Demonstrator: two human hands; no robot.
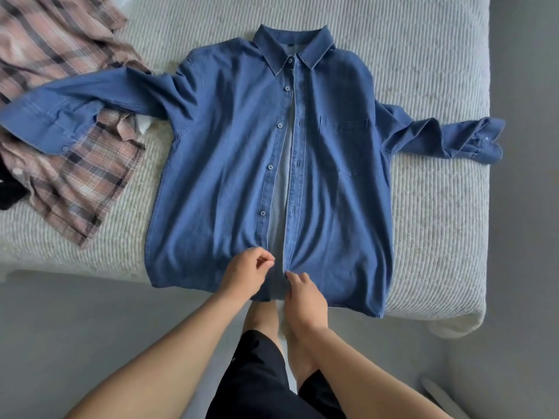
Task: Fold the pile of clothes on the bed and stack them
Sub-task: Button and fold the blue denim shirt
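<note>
A blue denim shirt (230, 164) lies face up and spread flat on the bed, collar at the far side, sleeves stretched out left and right, front unbuttoned with a narrow gap down the middle. My left hand (246, 275) pinches the button edge of the left front panel near the hem. My right hand (302, 294) pinches the buttonhole edge of the right panel just beside it. A pink plaid shirt (75, 176) lies crumpled at the left, partly under the blue left sleeve.
The bed (429, 222) has a pale ribbed cover; its near edge runs under the shirt's hem and its right edge is near the right cuff. A black garment (9, 192) shows at the far left. Grey floor lies below and to the right.
</note>
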